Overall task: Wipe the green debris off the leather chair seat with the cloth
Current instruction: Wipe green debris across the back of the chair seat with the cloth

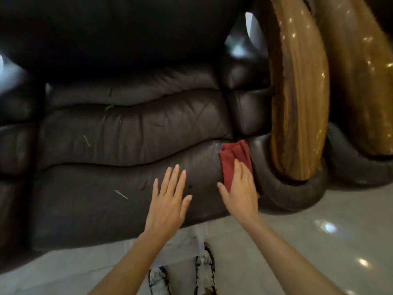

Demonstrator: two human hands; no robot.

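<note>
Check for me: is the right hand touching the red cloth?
Touching. The head view shows the right hand pressed flat on the red cloth, fingers overlapping it.

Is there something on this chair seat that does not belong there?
Yes. Thin bits of debris lie on the leather seat: one pale sliver left of the left hand, another farther back. The right hand presses the red cloth.

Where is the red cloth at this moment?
In the head view, the red cloth lies at the right end of the chair seat, pressed flat under the right hand, beside the right armrest.
</note>
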